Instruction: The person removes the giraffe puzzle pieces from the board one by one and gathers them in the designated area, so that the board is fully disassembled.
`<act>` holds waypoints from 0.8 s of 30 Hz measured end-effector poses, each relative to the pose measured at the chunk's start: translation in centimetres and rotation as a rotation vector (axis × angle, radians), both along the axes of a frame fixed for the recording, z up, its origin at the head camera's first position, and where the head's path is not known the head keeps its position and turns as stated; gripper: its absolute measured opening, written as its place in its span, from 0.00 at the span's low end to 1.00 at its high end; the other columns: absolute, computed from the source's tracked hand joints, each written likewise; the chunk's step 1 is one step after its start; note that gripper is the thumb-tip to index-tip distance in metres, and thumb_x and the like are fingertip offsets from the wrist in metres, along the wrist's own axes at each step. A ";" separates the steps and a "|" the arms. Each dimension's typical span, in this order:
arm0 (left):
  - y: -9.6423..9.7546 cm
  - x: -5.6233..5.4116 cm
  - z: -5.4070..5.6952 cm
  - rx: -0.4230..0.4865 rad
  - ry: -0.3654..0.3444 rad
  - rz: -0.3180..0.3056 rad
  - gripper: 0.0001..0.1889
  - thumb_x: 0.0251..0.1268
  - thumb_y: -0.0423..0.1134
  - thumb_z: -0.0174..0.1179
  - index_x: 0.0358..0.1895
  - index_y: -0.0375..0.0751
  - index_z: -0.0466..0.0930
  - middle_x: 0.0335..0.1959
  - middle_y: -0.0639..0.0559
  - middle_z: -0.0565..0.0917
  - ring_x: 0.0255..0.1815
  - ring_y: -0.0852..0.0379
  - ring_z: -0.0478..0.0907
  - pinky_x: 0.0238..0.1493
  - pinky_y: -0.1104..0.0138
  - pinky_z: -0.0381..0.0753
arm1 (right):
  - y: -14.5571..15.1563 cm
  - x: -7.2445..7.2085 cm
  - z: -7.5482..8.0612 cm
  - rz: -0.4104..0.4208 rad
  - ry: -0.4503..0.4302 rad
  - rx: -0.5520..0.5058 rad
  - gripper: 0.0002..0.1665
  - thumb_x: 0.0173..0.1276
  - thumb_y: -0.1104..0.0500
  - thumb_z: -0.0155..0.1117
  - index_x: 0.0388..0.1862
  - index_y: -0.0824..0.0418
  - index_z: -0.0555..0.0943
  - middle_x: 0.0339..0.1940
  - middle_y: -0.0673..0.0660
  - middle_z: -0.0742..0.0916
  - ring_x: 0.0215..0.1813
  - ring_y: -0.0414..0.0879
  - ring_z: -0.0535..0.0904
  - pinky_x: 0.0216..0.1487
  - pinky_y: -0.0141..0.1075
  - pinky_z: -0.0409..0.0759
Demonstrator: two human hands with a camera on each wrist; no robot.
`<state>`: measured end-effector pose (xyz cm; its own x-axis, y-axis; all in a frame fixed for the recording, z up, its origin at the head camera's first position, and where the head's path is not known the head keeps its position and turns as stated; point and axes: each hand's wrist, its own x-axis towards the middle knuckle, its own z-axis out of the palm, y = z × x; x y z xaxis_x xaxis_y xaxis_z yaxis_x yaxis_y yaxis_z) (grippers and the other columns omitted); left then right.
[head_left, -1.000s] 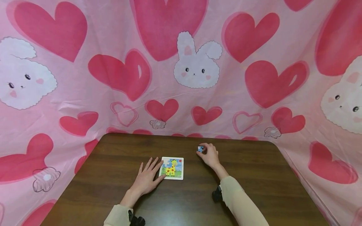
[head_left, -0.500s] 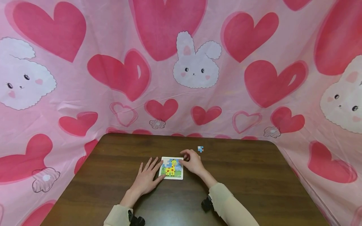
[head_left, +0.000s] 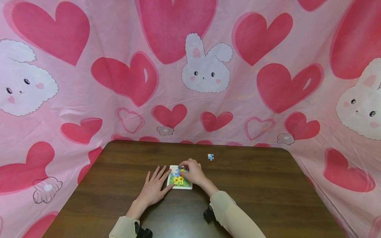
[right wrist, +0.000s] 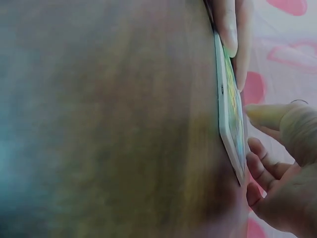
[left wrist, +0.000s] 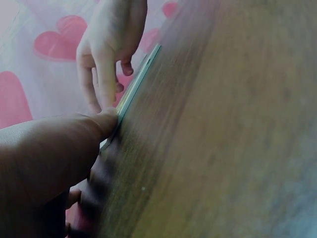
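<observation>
A small square jigsaw puzzle [head_left: 181, 188] with a white rim and a yellow giraffe picture lies on the table. Spread flat along its left side, my left hand [head_left: 153, 191] rests with the thumb at the lower left corner and fingertips at the left edge. Over the puzzle's top right part is my right hand [head_left: 194, 173], thumb and index finger apart across the giraffe's head, which is partly covered. In the right wrist view nothing shows between the right thumb [right wrist: 267, 116] and the bent fingers. One loose blue puzzle piece [head_left: 210, 157] lies beyond the right hand.
The brown wooden table [head_left: 253, 178] has rounded far corners. A pink cloth [head_left: 169, 82] with hearts and rabbit faces hangs behind it and along both sides. A dark wrist camera [head_left: 209, 214] sits on the right wrist, another on the left.
My right hand has left the loose blue piece lying on the table and moved left and nearer, first to the puzzle's right edge, then over its top. The left hand has stayed put.
</observation>
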<state>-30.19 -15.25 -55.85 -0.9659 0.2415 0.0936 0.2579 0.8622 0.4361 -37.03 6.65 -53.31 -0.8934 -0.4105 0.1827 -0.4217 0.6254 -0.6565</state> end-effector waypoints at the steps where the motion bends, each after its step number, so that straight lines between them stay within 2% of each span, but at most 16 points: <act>1: 0.0 0.0 0.0 0.000 0.001 0.000 0.37 0.79 0.60 0.64 0.84 0.49 0.71 0.88 0.39 0.67 0.91 0.31 0.57 0.85 0.23 0.48 | -0.1 -0.1 0.0 0.010 0.001 0.013 0.11 0.71 0.59 0.79 0.50 0.59 0.93 0.38 0.57 0.85 0.44 0.48 0.75 0.47 0.41 0.60; 9: 0.0 0.0 -0.1 0.023 0.020 -0.008 0.37 0.78 0.59 0.65 0.83 0.47 0.72 0.87 0.36 0.68 0.90 0.28 0.57 0.84 0.22 0.48 | -0.7 -0.6 0.1 0.043 -0.016 0.111 0.11 0.71 0.59 0.79 0.50 0.56 0.93 0.41 0.54 0.83 0.48 0.47 0.70 0.51 0.41 0.63; 13: -0.1 0.0 -0.1 0.021 0.013 -0.005 0.37 0.79 0.59 0.65 0.84 0.47 0.71 0.87 0.37 0.67 0.90 0.29 0.56 0.84 0.23 0.47 | -0.9 -0.7 0.1 0.044 -0.036 0.122 0.10 0.72 0.58 0.78 0.51 0.55 0.93 0.43 0.54 0.82 0.50 0.47 0.68 0.52 0.42 0.63; 24: 0.0 0.0 -0.1 -0.003 -0.004 0.003 0.37 0.80 0.60 0.63 0.84 0.50 0.70 0.88 0.40 0.66 0.91 0.32 0.55 0.85 0.24 0.47 | -1.0 -0.5 -0.5 0.030 -0.029 0.044 0.11 0.70 0.62 0.78 0.49 0.56 0.89 0.54 0.58 0.81 0.57 0.51 0.71 0.60 0.48 0.67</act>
